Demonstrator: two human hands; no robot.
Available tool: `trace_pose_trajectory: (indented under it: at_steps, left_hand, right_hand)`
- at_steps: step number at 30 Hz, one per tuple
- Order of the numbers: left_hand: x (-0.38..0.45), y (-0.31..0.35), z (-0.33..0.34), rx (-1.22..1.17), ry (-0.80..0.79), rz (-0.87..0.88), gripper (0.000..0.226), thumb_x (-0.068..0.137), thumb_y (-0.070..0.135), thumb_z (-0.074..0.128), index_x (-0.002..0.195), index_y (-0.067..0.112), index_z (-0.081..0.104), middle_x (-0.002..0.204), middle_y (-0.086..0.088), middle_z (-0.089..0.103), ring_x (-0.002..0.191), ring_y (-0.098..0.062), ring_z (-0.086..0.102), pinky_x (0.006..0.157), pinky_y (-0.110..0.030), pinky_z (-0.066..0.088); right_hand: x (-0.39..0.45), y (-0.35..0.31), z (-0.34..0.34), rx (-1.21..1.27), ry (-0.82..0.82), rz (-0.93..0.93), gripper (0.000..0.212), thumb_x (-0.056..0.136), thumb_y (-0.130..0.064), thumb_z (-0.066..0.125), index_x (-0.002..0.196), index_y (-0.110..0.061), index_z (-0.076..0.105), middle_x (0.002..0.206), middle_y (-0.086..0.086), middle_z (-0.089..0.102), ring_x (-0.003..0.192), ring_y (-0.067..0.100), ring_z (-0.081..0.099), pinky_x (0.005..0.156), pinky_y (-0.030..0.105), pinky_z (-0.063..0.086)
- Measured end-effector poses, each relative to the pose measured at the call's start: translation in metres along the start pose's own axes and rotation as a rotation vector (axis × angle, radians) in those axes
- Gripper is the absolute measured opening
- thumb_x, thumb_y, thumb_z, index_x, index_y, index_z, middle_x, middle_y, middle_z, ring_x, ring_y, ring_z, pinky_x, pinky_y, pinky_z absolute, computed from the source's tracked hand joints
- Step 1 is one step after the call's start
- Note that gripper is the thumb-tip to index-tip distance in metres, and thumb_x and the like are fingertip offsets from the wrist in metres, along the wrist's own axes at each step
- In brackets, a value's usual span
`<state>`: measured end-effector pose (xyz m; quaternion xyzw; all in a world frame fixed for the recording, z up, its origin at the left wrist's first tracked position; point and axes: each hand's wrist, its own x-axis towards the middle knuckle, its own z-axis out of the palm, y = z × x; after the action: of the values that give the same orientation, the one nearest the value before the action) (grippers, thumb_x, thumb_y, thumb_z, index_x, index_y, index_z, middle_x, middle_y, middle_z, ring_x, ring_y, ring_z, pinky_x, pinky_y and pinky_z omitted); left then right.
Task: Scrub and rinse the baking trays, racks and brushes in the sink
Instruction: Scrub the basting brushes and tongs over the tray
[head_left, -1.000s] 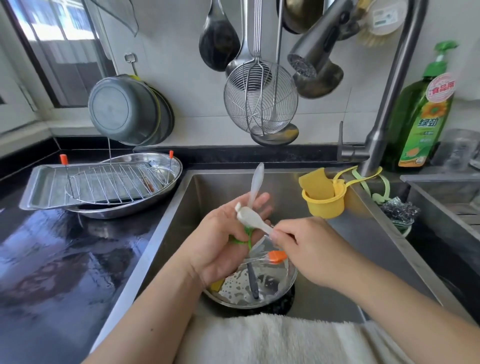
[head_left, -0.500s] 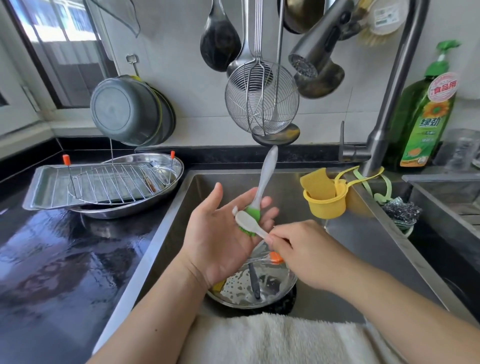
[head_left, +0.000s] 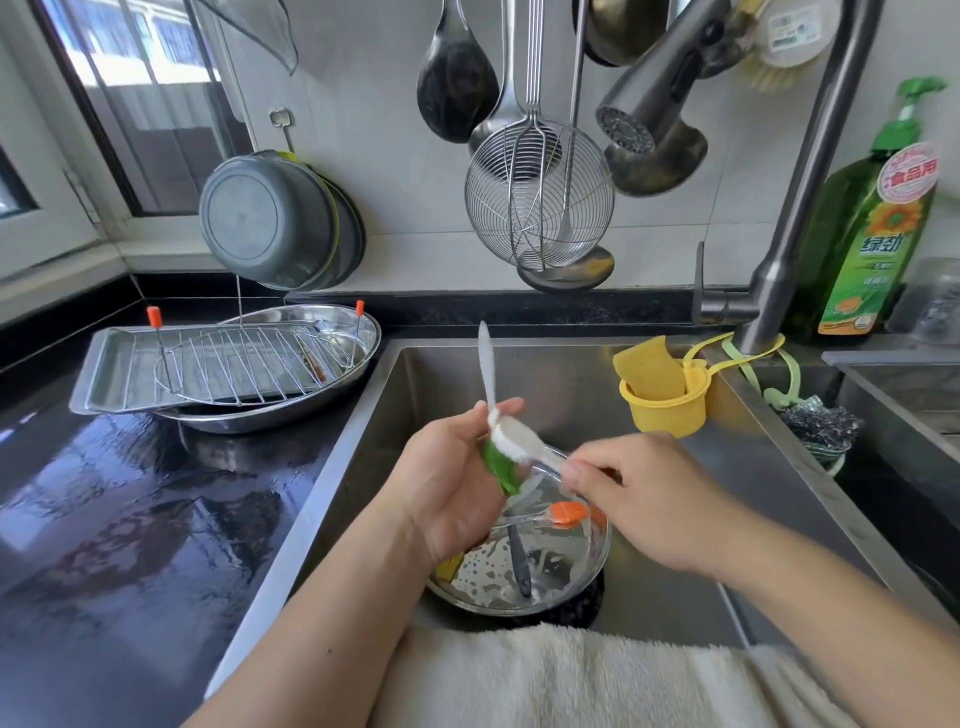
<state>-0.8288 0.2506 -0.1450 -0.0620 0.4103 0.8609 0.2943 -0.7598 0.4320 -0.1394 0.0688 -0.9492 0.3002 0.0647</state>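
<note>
Over the sink (head_left: 582, 384), my left hand (head_left: 447, 483) holds a green-headed brush (head_left: 501, 467) in its palm. The brush's pale handle (head_left: 485, 364) points up and away. My right hand (head_left: 649, 499) pinches the handle of a small white brush (head_left: 514, 436), whose head presses against the green bristles. Below them a steel bowl (head_left: 592, 566) of soapy water holds an orange brush (head_left: 566, 512) and a dark-handled tool (head_left: 519, 561). On the left counter a baking tray (head_left: 104, 374) and a wire rack (head_left: 249, 364) rest in an oval steel dish (head_left: 363, 332).
The tap (head_left: 779, 260) rises at the right, its spray head (head_left: 639, 114) high over the sink. A yellow cup with a sponge (head_left: 670, 410) hangs on the right rim, near a steel scourer (head_left: 821, 426) and a soap bottle (head_left: 872, 249). A towel (head_left: 571, 675) lies along the front edge.
The green brush's handle swung from leaning right to leaning slightly left. My left fingers curled closer around it, and the white brush head slid across the green bristles.
</note>
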Motion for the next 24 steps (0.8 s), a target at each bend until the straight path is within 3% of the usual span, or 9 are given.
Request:
trace_pose_trajectory:
  at_steps: [2,4,5,8,13,16,18,21,24]
  left_hand:
    - [-0.002,0.000,0.002,-0.029,-0.009,0.004,0.047,0.112,0.029,0.042,0.139,-0.006,0.058,0.100,-0.015,0.058,0.081,-0.023,0.059,0.076,-0.033,0.056]
    - [-0.004,0.001,0.003,-0.060,-0.010,0.003,0.050,0.112,0.032,0.040,0.135,-0.009,0.058,0.105,-0.020,0.055,0.093,-0.027,0.059,0.085,-0.037,0.057]
    - [-0.004,0.002,0.003,-0.090,-0.006,-0.004,0.050,0.112,0.032,0.039,0.132,-0.009,0.059,0.103,-0.020,0.056,0.099,-0.031,0.058,0.093,-0.039,0.054]
    - [-0.006,0.004,0.002,-0.131,0.002,-0.003,0.040,0.111,0.026,0.039,0.122,-0.005,0.061,0.085,-0.016,0.058,0.098,-0.033,0.061,0.107,-0.041,0.048]
    - [-0.002,0.003,-0.003,-0.095,0.032,0.028,0.024,0.104,0.005,0.051,0.120,-0.005,0.065,0.079,-0.010,0.056,0.084,-0.027,0.067,0.099,-0.036,0.055]
    - [0.000,0.004,-0.005,-0.094,0.031,0.051,0.021,0.106,0.004,0.050,0.120,-0.002,0.064,0.077,-0.008,0.055,0.079,-0.024,0.068,0.087,-0.033,0.060]
    - [0.000,0.003,-0.003,-0.072,0.011,0.086,0.020,0.107,0.005,0.047,0.119,-0.001,0.062,0.076,-0.009,0.056,0.081,-0.025,0.069,0.084,-0.034,0.061]
    - [-0.001,-0.001,0.003,0.033,-0.013,0.117,0.021,0.110,0.008,0.042,0.116,0.002,0.061,0.082,-0.013,0.064,0.090,-0.030,0.071,0.080,-0.040,0.062]
    - [-0.004,-0.003,0.005,0.049,-0.038,0.124,0.024,0.111,0.008,0.037,0.112,0.001,0.060,0.090,-0.017,0.069,0.097,-0.035,0.074,0.083,-0.045,0.063]
  right_hand:
    - [0.006,-0.002,0.006,0.024,0.076,0.019,0.035,0.102,-0.027,0.054,0.073,-0.013,0.067,0.053,-0.001,0.050,0.050,0.006,0.049,0.047,0.020,0.033]
    - [0.010,-0.003,0.013,-0.020,0.027,0.017,0.036,0.102,-0.030,0.053,0.072,-0.013,0.065,0.057,0.004,0.054,0.053,0.014,0.048,0.053,0.033,0.036]
    - [0.010,-0.003,0.016,-0.049,-0.022,0.011,0.038,0.103,-0.033,0.053,0.073,-0.012,0.064,0.061,0.007,0.056,0.059,0.020,0.049,0.059,0.040,0.039]
    - [0.008,-0.003,0.018,-0.077,-0.112,-0.005,0.041,0.103,-0.036,0.051,0.078,-0.007,0.063,0.069,0.014,0.057,0.068,0.026,0.049,0.065,0.041,0.040]
    - [0.007,-0.003,0.014,-0.067,-0.163,-0.012,0.037,0.103,-0.038,0.051,0.082,-0.014,0.071,0.067,0.010,0.062,0.063,0.022,0.051,0.065,0.039,0.045]
    - [0.003,-0.001,0.009,-0.046,-0.211,-0.018,0.035,0.102,-0.037,0.052,0.081,-0.019,0.073,0.063,0.008,0.059,0.059,0.021,0.046,0.061,0.040,0.042]
    - [0.000,0.002,0.004,-0.040,-0.182,-0.019,0.034,0.101,-0.035,0.052,0.081,-0.017,0.073,0.065,0.008,0.060,0.057,0.019,0.045,0.059,0.038,0.039]
    - [0.002,0.007,0.002,0.004,-0.037,-0.001,0.033,0.100,-0.030,0.055,0.076,-0.016,0.072,0.057,-0.005,0.058,0.053,0.009,0.047,0.052,0.024,0.032]
    - [0.006,0.007,0.009,-0.040,-0.031,-0.024,0.036,0.101,-0.032,0.054,0.078,-0.011,0.070,0.059,0.002,0.058,0.056,0.013,0.047,0.055,0.030,0.035]
